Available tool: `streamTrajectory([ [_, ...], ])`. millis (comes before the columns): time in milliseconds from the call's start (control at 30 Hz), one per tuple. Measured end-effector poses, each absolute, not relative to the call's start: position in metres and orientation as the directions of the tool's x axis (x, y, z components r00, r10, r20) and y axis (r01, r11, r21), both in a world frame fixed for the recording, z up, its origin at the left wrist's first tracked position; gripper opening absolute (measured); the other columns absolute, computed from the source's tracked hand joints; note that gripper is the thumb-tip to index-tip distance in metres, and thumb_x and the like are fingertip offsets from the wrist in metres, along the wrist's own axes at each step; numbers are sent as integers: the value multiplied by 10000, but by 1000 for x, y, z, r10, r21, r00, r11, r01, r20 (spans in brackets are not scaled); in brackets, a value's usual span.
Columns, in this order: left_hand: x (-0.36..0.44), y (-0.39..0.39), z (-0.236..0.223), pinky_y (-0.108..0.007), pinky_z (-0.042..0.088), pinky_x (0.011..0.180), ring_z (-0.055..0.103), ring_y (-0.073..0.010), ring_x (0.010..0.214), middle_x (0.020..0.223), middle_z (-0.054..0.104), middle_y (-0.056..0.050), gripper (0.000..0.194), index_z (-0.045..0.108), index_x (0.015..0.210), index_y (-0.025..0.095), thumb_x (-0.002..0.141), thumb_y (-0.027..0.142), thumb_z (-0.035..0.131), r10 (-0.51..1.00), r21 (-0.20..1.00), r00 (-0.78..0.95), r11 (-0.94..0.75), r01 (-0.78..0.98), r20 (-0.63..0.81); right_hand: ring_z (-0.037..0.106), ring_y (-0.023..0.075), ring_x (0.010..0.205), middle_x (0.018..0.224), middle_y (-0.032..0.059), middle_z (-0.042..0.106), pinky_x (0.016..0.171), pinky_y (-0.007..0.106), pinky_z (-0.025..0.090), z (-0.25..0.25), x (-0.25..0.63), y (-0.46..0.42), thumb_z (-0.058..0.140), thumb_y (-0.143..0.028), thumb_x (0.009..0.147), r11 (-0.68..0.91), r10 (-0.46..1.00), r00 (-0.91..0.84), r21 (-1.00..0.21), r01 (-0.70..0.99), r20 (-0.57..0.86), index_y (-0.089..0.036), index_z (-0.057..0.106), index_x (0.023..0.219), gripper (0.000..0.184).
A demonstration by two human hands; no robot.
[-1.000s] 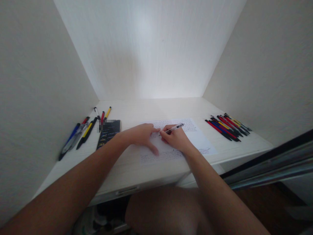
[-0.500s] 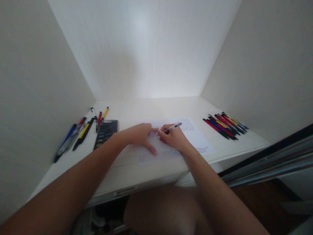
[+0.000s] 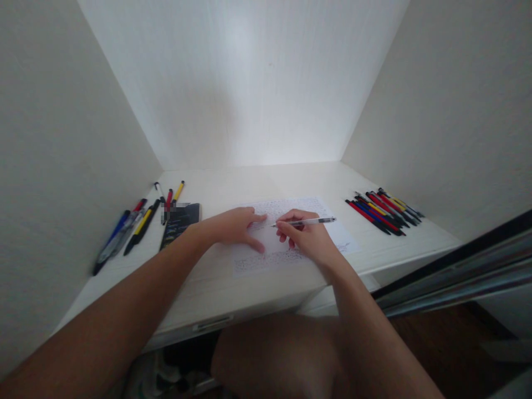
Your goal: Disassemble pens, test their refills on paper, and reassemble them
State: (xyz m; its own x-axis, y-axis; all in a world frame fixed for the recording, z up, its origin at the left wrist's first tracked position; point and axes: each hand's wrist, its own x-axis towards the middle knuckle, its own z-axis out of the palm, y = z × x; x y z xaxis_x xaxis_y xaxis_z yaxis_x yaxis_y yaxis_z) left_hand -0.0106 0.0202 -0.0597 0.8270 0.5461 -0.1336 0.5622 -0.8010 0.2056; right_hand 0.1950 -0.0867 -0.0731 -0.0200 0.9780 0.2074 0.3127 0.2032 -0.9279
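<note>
A white sheet of paper (image 3: pixel 270 241) lies on the desk, with dense handwriting along its top and bottom and a blank band between. My left hand (image 3: pixel 241 226) rests on the sheet's left part, thumb and fingers spread apart. Between the fingertips of my right hand (image 3: pixel 305 235) is a clear pen (image 3: pixel 316 221) with dark parts, its tip pointing left toward the paper near my left fingers. Whether the tip touches the sheet I cannot tell. The pen lies at a low angle, its back end to the right.
Several pens (image 3: pixel 380 210) lie in a row on the right of the white desk (image 3: pixel 249 183). More pens (image 3: pixel 128 230) lie at the left, beside a dark phone-like slab (image 3: pixel 181 221) partly behind my left forearm. Pale walls enclose the desk on three sides.
My right hand has turned and shifted a little to the right, and the pen has swung from slanting upward to nearly level. My left hand stays nearly in place on the paper.
</note>
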Motion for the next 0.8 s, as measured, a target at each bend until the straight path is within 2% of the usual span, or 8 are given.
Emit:
streamTrajectory([
  [167,-14,20,-56,-380,388,964,517,-338,1170,1341,532,-155,1057,341,1527,249,682,850,548,587,174,789,-771,613,-180,445,100,433,475,-34,527,477,253,335,-70,207,-103,536,-351,918,134,990,-24,-874,466,138,-200,545,650,307],
  [367,-12,11,-48,-378,363,1025,496,-341,1227,1410,484,-152,1063,329,1533,243,679,825,579,620,173,759,-740,650,-201,405,98,437,454,-53,459,473,263,271,-73,221,-111,493,-336,942,136,989,-30,-821,555,143,-199,516,630,341],
  [800,-16,20,-58,-382,388,1012,524,-323,1182,1364,514,-160,1082,367,1515,246,655,879,546,600,148,784,-771,620,-159,432,96,451,474,-40,472,468,261,271,-70,222,-119,463,-294,944,184,980,-69,-725,664,186,-200,462,584,372],
])
